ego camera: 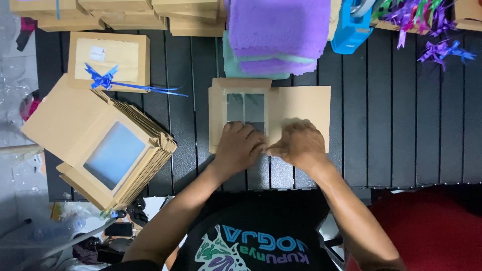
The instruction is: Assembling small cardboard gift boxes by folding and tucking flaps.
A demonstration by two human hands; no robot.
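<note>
Item: flat kraft window box (301, 108), unfolded, at centre frame on the black slatted desk (401, 125). Long axis runs left to right; its clear window panel sits in the left half, plain panel to the right, a short flap along the upper left edge.

Left hand (240, 148): fingers together, pressed flat on the lower edge below the window. Right hand (300, 144): fingers curled together, pressing the lower edge at the middle fold; whether it pinches the card cannot be told. The two hands nearly touch.

Stock, left of frame: a fanned stack of flat window boxes (108, 150), tilted, overhanging the desk's left edge. Upper left: a closed kraft box (113, 60) with a blue ribbon bow (105, 79) on it.

Top centre: folded purple towels (278, 30), just above the worked box. Beside them a blue tape dispenser (351, 30); loose purple ribbon bows (444, 50) at upper right.

Open room: bare slats right of the box, and between it and the stack.
</note>
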